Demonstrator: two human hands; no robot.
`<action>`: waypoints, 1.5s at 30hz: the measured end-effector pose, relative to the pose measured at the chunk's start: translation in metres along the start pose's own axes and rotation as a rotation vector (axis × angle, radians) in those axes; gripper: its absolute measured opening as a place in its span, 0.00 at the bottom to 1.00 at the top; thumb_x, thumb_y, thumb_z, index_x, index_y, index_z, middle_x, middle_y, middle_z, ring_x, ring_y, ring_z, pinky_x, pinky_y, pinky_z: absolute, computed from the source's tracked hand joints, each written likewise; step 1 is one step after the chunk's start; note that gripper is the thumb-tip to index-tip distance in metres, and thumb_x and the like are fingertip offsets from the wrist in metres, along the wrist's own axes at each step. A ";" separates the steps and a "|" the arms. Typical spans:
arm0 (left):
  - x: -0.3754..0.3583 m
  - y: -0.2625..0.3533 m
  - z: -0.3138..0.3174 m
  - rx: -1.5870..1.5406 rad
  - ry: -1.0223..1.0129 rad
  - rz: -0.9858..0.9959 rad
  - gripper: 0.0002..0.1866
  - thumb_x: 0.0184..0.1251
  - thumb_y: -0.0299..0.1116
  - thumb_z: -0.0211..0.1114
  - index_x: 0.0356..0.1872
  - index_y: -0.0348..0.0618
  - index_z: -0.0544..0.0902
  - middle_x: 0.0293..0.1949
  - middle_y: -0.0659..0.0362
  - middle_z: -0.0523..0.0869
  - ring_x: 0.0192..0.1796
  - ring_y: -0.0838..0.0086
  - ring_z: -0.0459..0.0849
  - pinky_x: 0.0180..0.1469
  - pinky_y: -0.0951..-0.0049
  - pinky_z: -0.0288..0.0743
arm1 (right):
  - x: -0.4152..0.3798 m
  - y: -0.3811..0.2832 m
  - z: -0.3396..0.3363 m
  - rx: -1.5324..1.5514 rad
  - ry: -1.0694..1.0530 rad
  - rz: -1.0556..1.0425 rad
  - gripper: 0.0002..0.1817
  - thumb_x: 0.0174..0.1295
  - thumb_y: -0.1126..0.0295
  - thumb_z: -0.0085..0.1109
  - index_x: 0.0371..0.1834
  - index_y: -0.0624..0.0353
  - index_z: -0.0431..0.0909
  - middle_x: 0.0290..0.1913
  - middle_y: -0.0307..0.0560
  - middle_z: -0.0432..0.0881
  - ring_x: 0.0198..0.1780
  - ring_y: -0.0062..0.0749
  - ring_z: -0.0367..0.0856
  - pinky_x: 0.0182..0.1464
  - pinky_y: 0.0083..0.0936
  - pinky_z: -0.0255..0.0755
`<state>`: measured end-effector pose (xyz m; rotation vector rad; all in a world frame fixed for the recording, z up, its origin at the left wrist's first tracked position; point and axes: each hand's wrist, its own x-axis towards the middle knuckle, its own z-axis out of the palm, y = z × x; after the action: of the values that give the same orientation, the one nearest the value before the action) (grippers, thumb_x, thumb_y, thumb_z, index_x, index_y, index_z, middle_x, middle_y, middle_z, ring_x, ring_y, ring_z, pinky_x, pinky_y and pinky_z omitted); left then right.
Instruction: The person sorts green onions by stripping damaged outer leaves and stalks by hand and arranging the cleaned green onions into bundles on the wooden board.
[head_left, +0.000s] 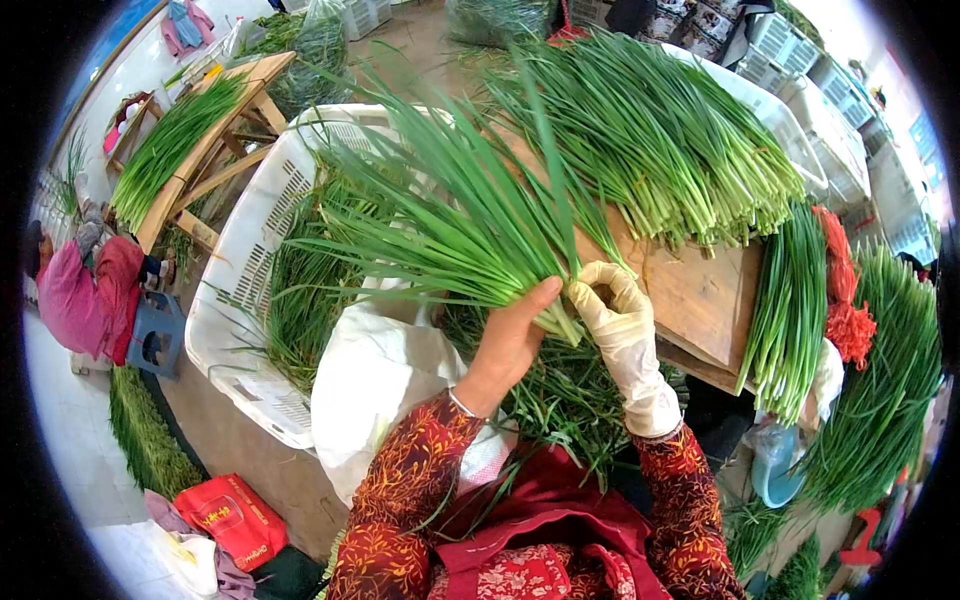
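A fanned bunch of garlic chives (pixel 455 235) is gripped near its pale stalk ends by my left hand (pixel 507 345), which is bare. Beside it, my right hand (pixel 618 325) wears a cream glove. Its thumb and forefinger are pinched together at the stalk ends, on what look like a few chive stalks running up toward the board. Just beyond, a large pile of chives (pixel 670 140) lies on a wooden board (pixel 700 295), stalk ends toward me. Loose green leaves (pixel 570 400) lie below my hands.
A white plastic crate (pixel 235 290) with leaves stands at left, a white sack (pixel 370 370) against it. More chives (pixel 785 310) and red ties (pixel 845 290) hang off the board's right. Someone in pink (pixel 85 290) sits far left near a blue stool (pixel 157 330). A blue basin (pixel 778 470) is at right.
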<state>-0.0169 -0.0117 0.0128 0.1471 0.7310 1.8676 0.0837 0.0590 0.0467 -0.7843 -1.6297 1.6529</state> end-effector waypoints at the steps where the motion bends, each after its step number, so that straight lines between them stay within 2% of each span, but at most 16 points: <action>1: 0.000 0.000 0.001 -0.007 -0.011 -0.001 0.15 0.57 0.30 0.64 0.45 0.39 0.75 0.42 0.60 0.79 0.44 0.74 0.77 0.48 0.72 0.71 | -0.001 0.001 0.000 0.091 0.016 0.011 0.06 0.56 0.73 0.59 0.36 0.60 0.73 0.29 0.34 0.74 0.30 0.14 0.71 0.33 0.13 0.67; 15: 0.005 0.013 -0.004 -0.006 -0.109 -0.042 0.13 0.60 0.34 0.61 0.43 0.38 0.75 0.42 0.53 0.81 0.41 0.72 0.80 0.43 0.73 0.77 | -0.007 0.001 -0.006 0.188 0.063 -0.238 0.06 0.55 0.82 0.53 0.34 0.60 0.71 0.37 0.41 0.73 0.37 0.19 0.71 0.38 0.16 0.67; 17: 0.008 0.022 -0.003 -0.056 0.062 0.074 0.12 0.60 0.35 0.61 0.40 0.40 0.75 0.41 0.52 0.81 0.41 0.70 0.81 0.39 0.73 0.78 | -0.013 -0.005 -0.016 0.193 0.036 -0.307 0.07 0.55 0.84 0.49 0.32 0.60 0.70 0.36 0.42 0.73 0.35 0.21 0.70 0.37 0.17 0.67; 18: 0.012 0.032 -0.016 -0.027 -0.025 0.127 0.11 0.60 0.35 0.61 0.38 0.39 0.75 0.41 0.51 0.81 0.43 0.68 0.81 0.38 0.73 0.79 | -0.020 -0.007 -0.024 0.147 -0.032 -0.351 0.08 0.54 0.85 0.49 0.33 0.59 0.71 0.34 0.42 0.73 0.33 0.21 0.70 0.36 0.17 0.67; 19: 0.012 0.044 -0.010 -0.157 0.140 0.216 0.12 0.59 0.33 0.61 0.39 0.37 0.75 0.40 0.51 0.81 0.44 0.68 0.81 0.37 0.72 0.80 | -0.032 -0.007 -0.033 0.126 -0.137 -0.324 0.07 0.54 0.83 0.50 0.32 0.59 0.71 0.33 0.42 0.74 0.33 0.24 0.71 0.35 0.19 0.68; 20: 0.019 0.058 -0.029 -0.168 -0.035 0.310 0.11 0.60 0.31 0.61 0.40 0.37 0.74 0.41 0.52 0.80 0.43 0.68 0.81 0.37 0.72 0.81 | -0.043 -0.007 -0.041 0.104 -0.240 -0.296 0.05 0.54 0.82 0.52 0.31 0.58 0.72 0.31 0.42 0.74 0.32 0.26 0.73 0.34 0.21 0.69; 22: 0.022 0.084 -0.037 -0.092 -0.002 0.516 0.12 0.60 0.31 0.60 0.42 0.37 0.73 0.41 0.56 0.78 0.44 0.72 0.79 0.39 0.72 0.80 | -0.055 -0.012 -0.055 -0.499 -0.716 -0.191 0.05 0.57 0.68 0.54 0.31 0.56 0.74 0.32 0.45 0.77 0.33 0.35 0.77 0.35 0.27 0.72; 24: 0.018 0.094 -0.036 -0.124 -0.027 0.526 0.15 0.62 0.31 0.59 0.48 0.39 0.71 0.40 0.59 0.77 0.42 0.76 0.77 0.40 0.74 0.78 | -0.059 -0.021 -0.049 -1.247 -1.116 0.205 0.22 0.58 0.45 0.46 0.36 0.52 0.76 0.34 0.47 0.79 0.37 0.43 0.79 0.38 0.34 0.72; 27: 0.012 0.084 -0.028 -0.081 -0.125 0.472 0.17 0.63 0.32 0.57 0.53 0.44 0.69 0.39 0.61 0.76 0.39 0.78 0.76 0.40 0.73 0.74 | -0.039 -0.026 -0.054 -0.989 -0.440 -0.117 0.17 0.55 0.49 0.53 0.34 0.52 0.76 0.31 0.47 0.79 0.34 0.43 0.79 0.35 0.36 0.72; 30: 0.010 0.062 -0.018 -0.042 -0.176 0.332 0.17 0.65 0.33 0.56 0.54 0.45 0.68 0.36 0.62 0.74 0.37 0.77 0.75 0.41 0.72 0.73 | -0.003 -0.038 -0.038 -1.176 -0.145 -0.234 0.15 0.53 0.54 0.57 0.30 0.54 0.75 0.28 0.50 0.79 0.30 0.45 0.79 0.31 0.37 0.71; 32: 0.009 0.046 -0.013 0.016 -0.078 0.224 0.17 0.64 0.33 0.57 0.52 0.44 0.68 0.35 0.61 0.74 0.37 0.77 0.75 0.42 0.71 0.75 | 0.017 -0.022 -0.036 -1.400 -0.131 -0.252 0.15 0.53 0.54 0.57 0.28 0.55 0.75 0.26 0.50 0.79 0.28 0.44 0.79 0.31 0.37 0.71; 36: 0.003 0.017 -0.005 0.097 -0.046 0.116 0.18 0.61 0.32 0.60 0.51 0.42 0.69 0.35 0.60 0.77 0.36 0.76 0.77 0.40 0.69 0.78 | 0.021 -0.015 -0.033 -1.274 -0.130 -0.221 0.14 0.53 0.55 0.57 0.28 0.54 0.76 0.25 0.48 0.79 0.28 0.43 0.79 0.31 0.35 0.71; 38: 0.004 0.007 -0.008 0.092 0.028 0.059 0.18 0.56 0.30 0.65 0.48 0.40 0.73 0.36 0.59 0.79 0.37 0.75 0.78 0.42 0.71 0.76 | 0.012 -0.031 -0.028 -1.005 -0.083 0.011 0.12 0.54 0.57 0.57 0.28 0.54 0.76 0.24 0.47 0.79 0.26 0.39 0.79 0.30 0.32 0.71; 40: -0.001 0.000 0.000 0.128 0.132 0.025 0.16 0.57 0.29 0.64 0.46 0.41 0.74 0.38 0.60 0.79 0.39 0.76 0.78 0.44 0.73 0.74 | -0.001 -0.030 -0.025 -0.832 -0.073 0.028 0.09 0.53 0.61 0.59 0.28 0.54 0.76 0.22 0.46 0.79 0.24 0.35 0.78 0.30 0.28 0.71; 42: 0.000 -0.009 -0.006 0.092 0.073 0.016 0.15 0.57 0.29 0.65 0.44 0.41 0.75 0.39 0.63 0.79 0.41 0.77 0.77 0.44 0.75 0.72 | -0.012 -0.028 -0.019 -0.692 -0.119 -0.007 0.07 0.52 0.71 0.61 0.31 0.60 0.76 0.20 0.39 0.75 0.19 0.18 0.69 0.26 0.15 0.65; 45: 0.000 -0.012 -0.005 0.105 0.072 0.059 0.13 0.57 0.29 0.65 0.43 0.41 0.75 0.39 0.63 0.79 0.41 0.77 0.77 0.44 0.76 0.71 | -0.016 -0.017 -0.016 -0.507 -0.153 0.060 0.08 0.54 0.71 0.61 0.33 0.62 0.74 0.23 0.35 0.74 0.24 0.15 0.67 0.28 0.15 0.64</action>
<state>-0.0093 -0.0111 0.0020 0.1710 0.8833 1.8987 0.1068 0.0552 0.0628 -0.9743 -2.1968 1.3755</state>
